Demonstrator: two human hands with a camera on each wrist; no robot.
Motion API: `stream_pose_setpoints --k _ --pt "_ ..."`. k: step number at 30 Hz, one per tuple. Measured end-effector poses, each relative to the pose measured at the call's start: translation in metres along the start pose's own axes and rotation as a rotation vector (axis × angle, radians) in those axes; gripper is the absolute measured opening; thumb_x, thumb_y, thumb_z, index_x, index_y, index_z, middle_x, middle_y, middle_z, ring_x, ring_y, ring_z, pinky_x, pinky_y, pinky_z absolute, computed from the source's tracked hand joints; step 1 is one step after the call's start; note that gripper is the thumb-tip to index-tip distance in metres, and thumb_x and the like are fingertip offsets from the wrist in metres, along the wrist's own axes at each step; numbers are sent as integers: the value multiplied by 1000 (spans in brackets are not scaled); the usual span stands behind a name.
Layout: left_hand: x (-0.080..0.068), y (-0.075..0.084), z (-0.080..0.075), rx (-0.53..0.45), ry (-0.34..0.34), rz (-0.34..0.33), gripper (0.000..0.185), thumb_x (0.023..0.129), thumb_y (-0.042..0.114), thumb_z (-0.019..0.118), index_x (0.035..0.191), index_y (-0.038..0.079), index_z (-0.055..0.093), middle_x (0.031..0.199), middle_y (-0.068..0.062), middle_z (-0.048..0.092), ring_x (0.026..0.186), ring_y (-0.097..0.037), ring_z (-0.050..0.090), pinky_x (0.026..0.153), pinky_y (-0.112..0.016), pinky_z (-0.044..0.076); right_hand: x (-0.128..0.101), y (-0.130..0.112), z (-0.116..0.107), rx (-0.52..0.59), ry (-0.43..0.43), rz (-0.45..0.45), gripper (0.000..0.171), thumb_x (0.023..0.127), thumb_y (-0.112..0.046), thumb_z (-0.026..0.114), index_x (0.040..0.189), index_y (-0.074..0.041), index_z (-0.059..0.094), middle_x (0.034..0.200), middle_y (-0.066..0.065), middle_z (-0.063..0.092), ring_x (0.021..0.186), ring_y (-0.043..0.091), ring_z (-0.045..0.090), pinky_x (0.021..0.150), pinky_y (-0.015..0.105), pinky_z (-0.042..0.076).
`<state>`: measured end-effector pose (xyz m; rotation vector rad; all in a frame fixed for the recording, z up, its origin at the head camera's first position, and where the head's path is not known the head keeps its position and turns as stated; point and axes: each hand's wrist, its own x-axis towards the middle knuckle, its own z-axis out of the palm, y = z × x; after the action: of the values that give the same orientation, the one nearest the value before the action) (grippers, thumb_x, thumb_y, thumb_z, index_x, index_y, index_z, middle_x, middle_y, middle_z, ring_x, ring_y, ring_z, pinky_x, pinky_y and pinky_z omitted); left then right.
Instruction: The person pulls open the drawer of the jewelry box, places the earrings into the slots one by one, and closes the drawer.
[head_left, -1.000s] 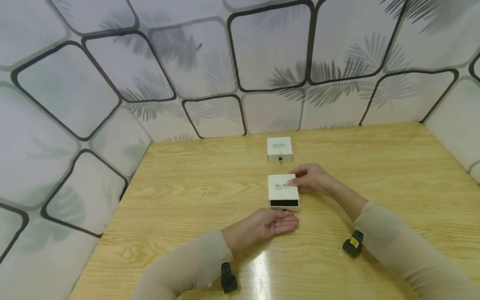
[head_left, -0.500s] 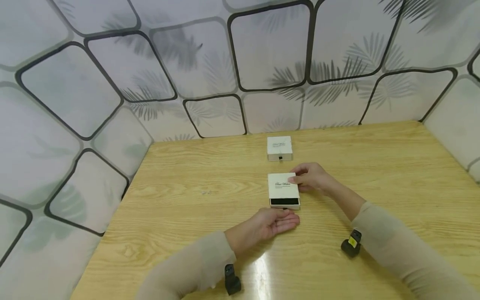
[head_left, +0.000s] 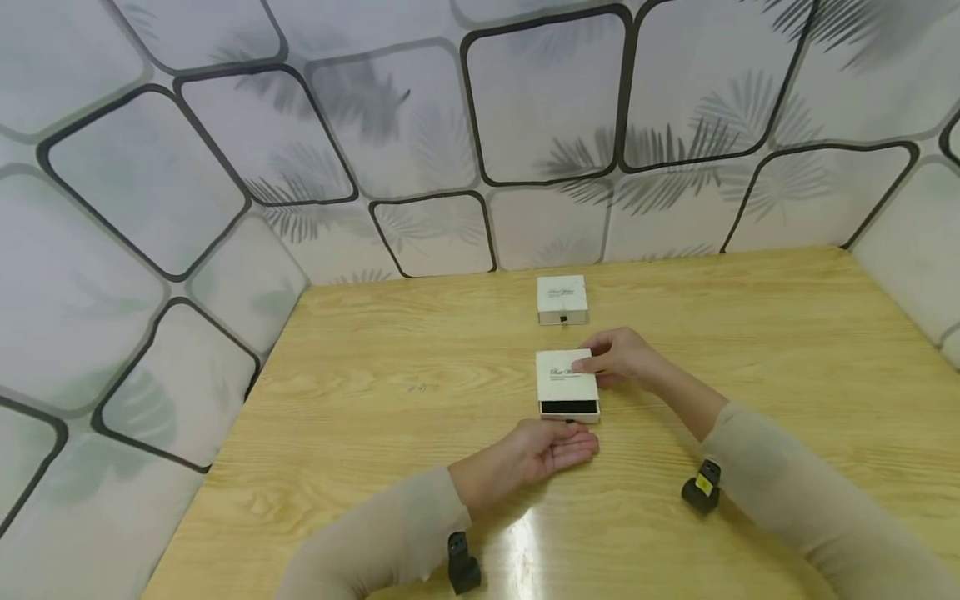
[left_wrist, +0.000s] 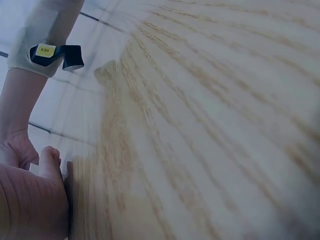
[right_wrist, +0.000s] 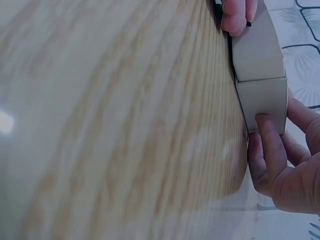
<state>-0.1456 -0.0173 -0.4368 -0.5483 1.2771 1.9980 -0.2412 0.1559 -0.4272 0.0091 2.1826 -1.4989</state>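
In the head view a small white drawer-style gift box (head_left: 558, 382) with dark script on its lid lies on the table. Its drawer (head_left: 568, 407) is slid partway out at the near side, showing a black inside. My right hand (head_left: 621, 357) grips the outer sleeve from the right, thumb on the lid; in the right wrist view those fingers (right_wrist: 272, 150) hold its far end. At the drawer's front, my left hand (head_left: 536, 454), palm turned up, pinches the little black pull tab (head_left: 570, 422). The left wrist view shows mostly that hand's heel (left_wrist: 30, 210) and bare wood.
Behind stands a second white box (head_left: 562, 300), its drawer pushed in and black tab facing me. A couple of tiny shiny bits (head_left: 417, 387) lie to the left on the wooden table (head_left: 337, 433). A patterned wall (head_left: 547, 100) borders the back and sides.
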Motion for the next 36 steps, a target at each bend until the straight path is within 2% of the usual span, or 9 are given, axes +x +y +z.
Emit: stream_pose_setpoints --k 6,11,17,24,36 --pt "1 3 1 4 -5 3 28 98 -3 41 121 -16 51 123 -34 53 118 -40 52 97 -39 47 -4 -2 -2 3 35 12 43 85 -17 72 118 6 58 104 12 58 82 13 61 74 30 57" --pt "5 2 2 14 -14 -10 29 97 -3 43 121 -15 52 123 -33 53 118 -39 53 98 -40 47 -4 -2 -5 -30 23 6 44 84 -19 73 118 5 58 104 10 59 82 12 61 74 30 57" --pt "9 2 1 38 2 2 29 97 -3 42 120 -15 53 120 -32 56 116 -39 55 94 -38 50 -3 -1 -6 15 25 27 48 83 -17 74 121 5 56 101 9 59 78 11 62 71 29 57" --pt "11 6 1 26 0 13 27 97 -1 44 117 -13 56 117 -31 59 112 -37 58 91 -36 52 -1 -2 -5 134 98 60 49 83 -13 74 125 4 55 98 6 57 73 8 62 67 25 57" --pt "9 1 0 50 5 44 27 97 -1 44 117 -13 55 117 -31 59 112 -37 58 90 -36 52 -3 1 -3 128 111 67 50 85 -14 72 127 4 54 101 7 58 72 8 62 67 26 57"
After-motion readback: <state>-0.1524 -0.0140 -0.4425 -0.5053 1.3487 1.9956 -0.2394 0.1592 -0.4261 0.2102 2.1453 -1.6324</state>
